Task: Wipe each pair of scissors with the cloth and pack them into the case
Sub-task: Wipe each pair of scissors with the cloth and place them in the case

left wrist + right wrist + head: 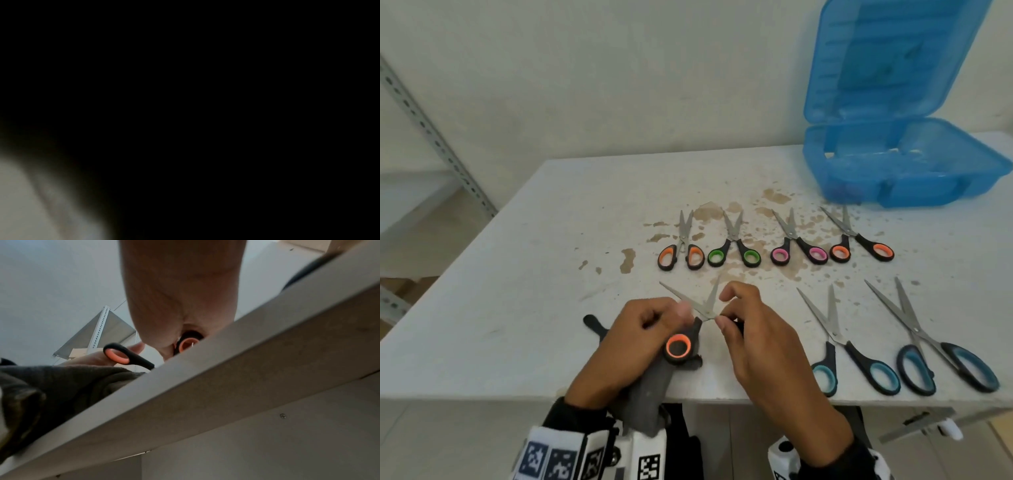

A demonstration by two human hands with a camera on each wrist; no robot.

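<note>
White table (551,240), stained brown at centre, set against a pale wall; metal shelving (431,137) at left.

Item held: orange-handled scissors (678,346), blades spread wide, points aimed away from the person. Left hand (633,335) curls round one handle loop and the dark grey cloth (647,397) under it; thumb lies on the near blade. Right hand (750,339) pinches the blades close to the pivot, index finger raised by the far blade; the other loop sits under its palm.

Items waiting: four small pairs in a row, handles orange (681,255), green (734,255), pink (799,253), orange (861,250); two larger teal-handled pairs (856,366) (948,363) near the front edge. All lie open. Blue case (900,164), lid up, at far right.

Risks, judged: fingertips rest at bare open edges, so a slip or sudden closing could nick them; cloth hangs off the table edge and may drag.

Unclear: left wrist view almost wholly dark; case contents blurred; the cloth's contact with the blades cannot be told.
</note>
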